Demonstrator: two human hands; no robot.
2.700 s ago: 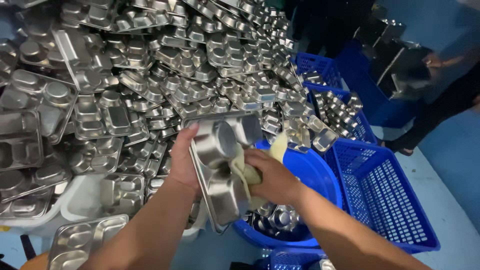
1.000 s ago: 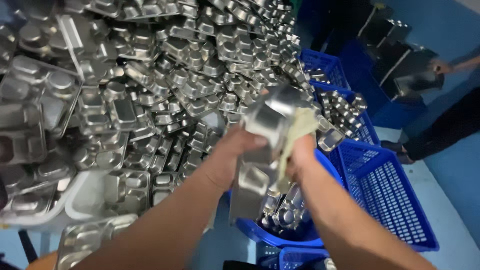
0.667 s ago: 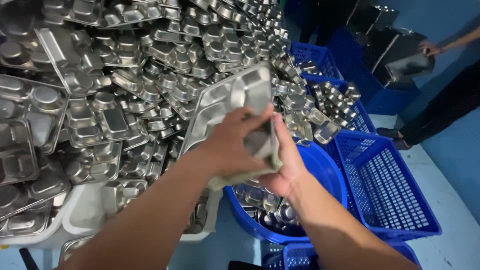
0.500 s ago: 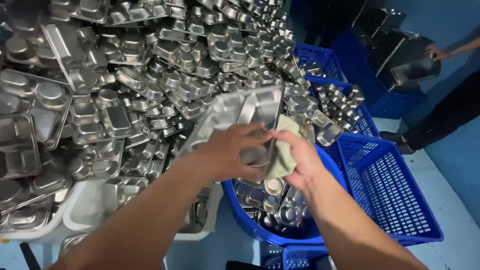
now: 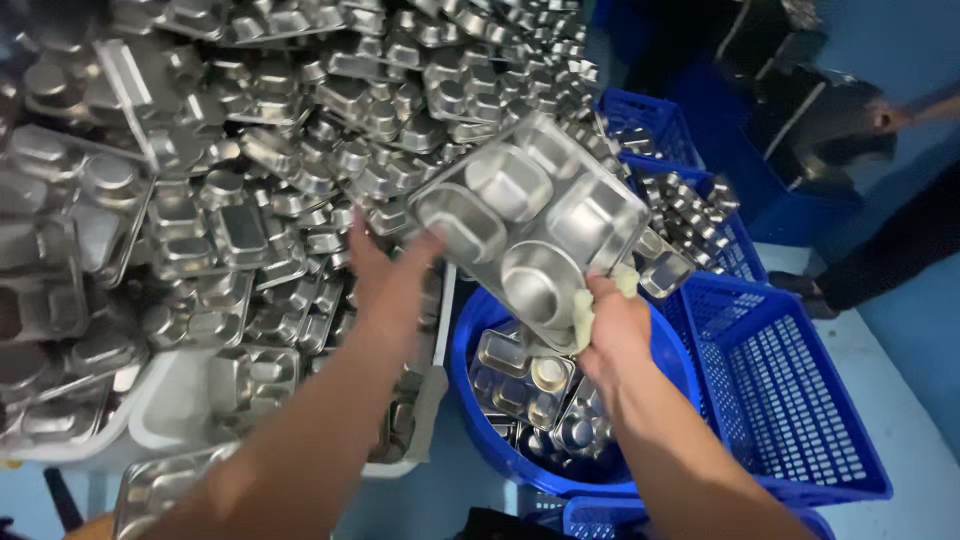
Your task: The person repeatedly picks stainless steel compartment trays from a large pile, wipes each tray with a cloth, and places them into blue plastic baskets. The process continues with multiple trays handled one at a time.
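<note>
Two hands are working one tray [image 5: 530, 220] above the blue tub [image 5: 468, 400]: right hand [image 5: 612, 330] is gripping its corner with a cloth [image 5: 600, 300], left hand [image 5: 392, 275] is spreading open beside its edge.

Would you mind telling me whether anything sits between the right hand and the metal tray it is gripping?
Yes: a pale cloth is pinched between the right hand and the tray; the left hand touches its edge bare.

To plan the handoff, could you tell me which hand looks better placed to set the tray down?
Likely the right hand: it grips the tray with a cloth, above the tub. The left hand is open.
</note>
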